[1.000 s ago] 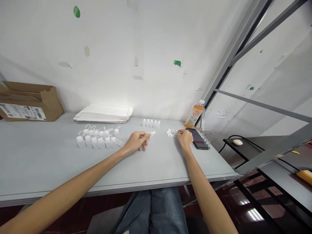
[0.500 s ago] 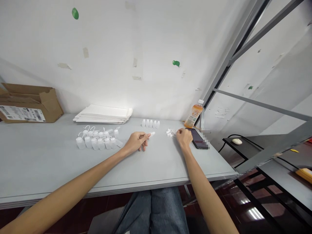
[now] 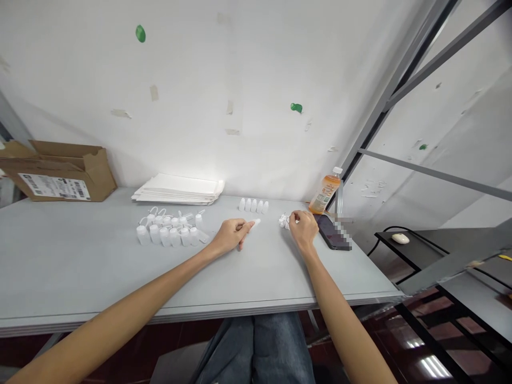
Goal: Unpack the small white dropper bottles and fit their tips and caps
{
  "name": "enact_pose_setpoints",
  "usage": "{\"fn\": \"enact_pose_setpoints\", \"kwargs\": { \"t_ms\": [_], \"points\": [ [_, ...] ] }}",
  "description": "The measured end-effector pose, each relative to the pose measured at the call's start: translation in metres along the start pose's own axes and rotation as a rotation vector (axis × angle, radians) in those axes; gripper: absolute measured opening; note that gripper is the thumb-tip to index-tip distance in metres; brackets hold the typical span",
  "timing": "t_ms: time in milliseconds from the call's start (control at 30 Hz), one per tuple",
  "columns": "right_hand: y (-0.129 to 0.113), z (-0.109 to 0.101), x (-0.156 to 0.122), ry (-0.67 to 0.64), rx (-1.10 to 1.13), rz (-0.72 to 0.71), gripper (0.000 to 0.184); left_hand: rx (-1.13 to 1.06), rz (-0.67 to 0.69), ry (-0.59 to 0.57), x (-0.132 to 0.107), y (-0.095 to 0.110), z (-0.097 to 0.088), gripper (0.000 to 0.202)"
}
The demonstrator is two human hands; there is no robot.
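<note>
At the far left of the table (image 3: 80,277) an open cardboard box (image 3: 64,170) sits against the wall (image 3: 240,64), far from both hands, and next to it lies a flat stack of white sheets (image 3: 180,188). In front of the stack stands a group of small white bottles (image 3: 170,232), close together in two rough rows with their caps hanging open on thin straps (I think they are kept tight like this so that none rolls away). The left hand (image 3: 229,236) rests on the table just right of this group. Its fingers (image 3: 242,228) are closed around one small bottle (image 3: 254,222), held almost lying down with its free end pointing right, toward the other hand, so that this end is uncovered. Behind it, near the wall, five small white pieces (image 3: 253,205) stand in a neat row, apart from the rest. The right hand (image 3: 304,230) is just beside a little heap of tiny white parts (image 3: 283,220). Its fingertips (image 3: 294,216) bend down onto the heap's edge, but whether they pinch a part or only touch it is too small to tell. Right of this hand a dark phone (image 3: 334,234) lies flat, and an orange drink bottle (image 3: 328,191) stands behind it by the metal frame (image 3: 368,128), both aside from the hands.
</note>
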State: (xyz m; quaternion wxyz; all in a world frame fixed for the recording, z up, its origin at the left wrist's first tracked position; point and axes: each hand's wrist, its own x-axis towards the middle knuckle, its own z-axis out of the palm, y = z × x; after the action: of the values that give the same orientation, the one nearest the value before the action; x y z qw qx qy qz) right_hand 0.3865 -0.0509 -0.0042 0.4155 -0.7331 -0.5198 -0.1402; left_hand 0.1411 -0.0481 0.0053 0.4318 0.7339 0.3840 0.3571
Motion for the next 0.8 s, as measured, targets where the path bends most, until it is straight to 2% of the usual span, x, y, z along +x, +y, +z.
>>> {"fn": "enact_pose_setpoints", "kwargs": {
  "t_ms": [67,133,233,333,400,467,567,633,800],
  "points": [
    [-0.007,-0.002,-0.003,-0.028,0.129,0.030,0.025,0.097,0.019,0.035,-0.001,0.001,0.000,0.044],
    [-0.019,-0.003,-0.007,-0.125,0.338,0.060,0.031,0.235,0.038,0.090,-0.001,0.001,0.000,0.041],
    [-0.042,-0.003,-0.018,-0.412,0.658,0.062,0.042,0.405,0.069,0.168,-0.001,-0.001,0.001,0.035],
    [-0.063,-0.004,-0.029,-0.692,0.854,0.056,0.042,0.455,0.075,0.203,0.000,-0.004,0.002,0.030],
    [-0.072,-0.005,-0.034,-0.815,0.961,0.103,0.042,0.463,0.075,0.209,0.001,-0.006,0.002,0.029],
    [-0.076,-0.006,-0.035,-0.869,1.054,0.164,0.043,0.465,0.081,0.208,0.001,-0.007,0.001,0.030],
    [-0.074,-0.007,-0.026,-0.864,1.084,0.174,0.043,0.448,0.081,0.203,0.002,-0.005,0.001,0.035],
    [-0.067,-0.008,-0.011,-0.782,1.013,0.131,0.043,0.427,0.060,0.189,0.002,-0.004,0.000,0.040],
    [-0.039,0.000,0.044,-0.308,0.734,0.070,0.042,0.420,0.015,0.156,0.002,-0.003,-0.002,0.044]
  ]
}}
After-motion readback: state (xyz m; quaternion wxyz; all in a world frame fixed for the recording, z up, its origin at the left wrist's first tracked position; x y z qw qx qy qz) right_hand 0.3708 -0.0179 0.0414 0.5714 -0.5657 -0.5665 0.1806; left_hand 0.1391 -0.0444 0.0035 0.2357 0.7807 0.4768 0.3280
